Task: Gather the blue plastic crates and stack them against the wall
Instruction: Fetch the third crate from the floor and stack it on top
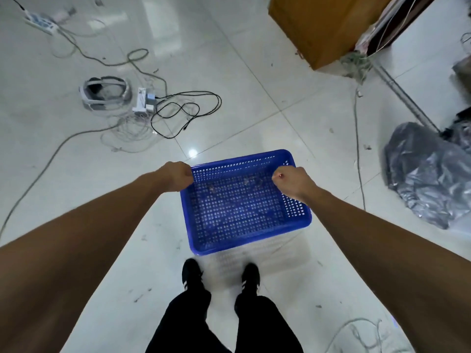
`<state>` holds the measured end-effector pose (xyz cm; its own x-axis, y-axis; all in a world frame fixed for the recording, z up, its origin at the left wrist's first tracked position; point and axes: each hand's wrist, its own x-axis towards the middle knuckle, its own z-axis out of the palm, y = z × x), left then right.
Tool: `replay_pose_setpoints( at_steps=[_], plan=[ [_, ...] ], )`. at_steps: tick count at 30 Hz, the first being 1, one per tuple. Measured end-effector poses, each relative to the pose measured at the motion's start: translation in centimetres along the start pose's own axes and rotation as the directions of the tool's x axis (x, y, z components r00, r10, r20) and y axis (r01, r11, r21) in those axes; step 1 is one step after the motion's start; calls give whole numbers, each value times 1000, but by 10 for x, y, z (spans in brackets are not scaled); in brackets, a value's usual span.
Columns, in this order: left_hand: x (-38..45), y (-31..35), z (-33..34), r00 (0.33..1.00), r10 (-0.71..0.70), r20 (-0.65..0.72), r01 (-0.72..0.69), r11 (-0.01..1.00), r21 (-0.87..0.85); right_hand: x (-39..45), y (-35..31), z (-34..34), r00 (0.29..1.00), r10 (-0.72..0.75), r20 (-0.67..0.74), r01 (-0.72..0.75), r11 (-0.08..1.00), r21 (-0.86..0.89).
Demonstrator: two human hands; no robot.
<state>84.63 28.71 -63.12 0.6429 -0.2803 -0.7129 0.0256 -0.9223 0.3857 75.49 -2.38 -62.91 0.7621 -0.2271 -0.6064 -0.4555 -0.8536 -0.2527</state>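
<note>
Blue crate at frame centre, above the shoes; left hand and right hand clenched on its opposite side rims, tiled floor beneath

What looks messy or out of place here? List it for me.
Cords and a headset lie loose on the floor, left of the blue crate held by the left hand and right hand. A crumpled plastic bag sits right. Small debris lies inside the crate.

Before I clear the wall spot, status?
Left hand, right hand both gripping blue crate rim. Crate held above floor. Cables ahead left.
</note>
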Motion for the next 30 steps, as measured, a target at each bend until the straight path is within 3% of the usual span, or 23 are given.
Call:
replay_pose_setpoints(
  at_steps=[5, 11, 16, 20, 22, 24, 26, 28, 30],
  plan=[
    [67, 24, 45, 989, -138, 57, 146, 975, -168, 63, 68, 9, 997, -18, 75, 21, 999, -37],
    [168, 25, 147, 951, -284, 118, 307, 895, -322, 173, 168, 62, 986, -4, 166, 10, 999, -37],
    [243, -11, 216, 908, -415, 49, 406, 849, -337, 259, 250, 113, 973, 85, 213, -67, 994, -91],
    [278, -60, 241, 834, -538, -119, 497, 828, -260, 310, 278, 137, 974, 147, 175, -133, 987, -85],
    [287, -84, 246, 753, -598, -274, 540, 800, -261, 328, 282, 147, 973, 212, 87, -211, 977, -25],
    [287, -101, 250, 622, -684, -382, 568, 729, -382, 341, 283, 161, 954, 288, 79, -294, 953, 70],
    [283, -112, 253, 515, -806, -292, 554, 573, -604, 347, 281, 178, 923, 354, 152, -381, 901, 208],
    [280, -121, 263, 535, -843, -60, 512, 380, -771, 345, 280, 189, 892, 417, 173, -451, 821, 349],
    [279, -129, 272, 573, -817, 59, 530, 315, -787, 343, 282, 192, 886, 444, 134, -455, 774, 442]
  ],
)
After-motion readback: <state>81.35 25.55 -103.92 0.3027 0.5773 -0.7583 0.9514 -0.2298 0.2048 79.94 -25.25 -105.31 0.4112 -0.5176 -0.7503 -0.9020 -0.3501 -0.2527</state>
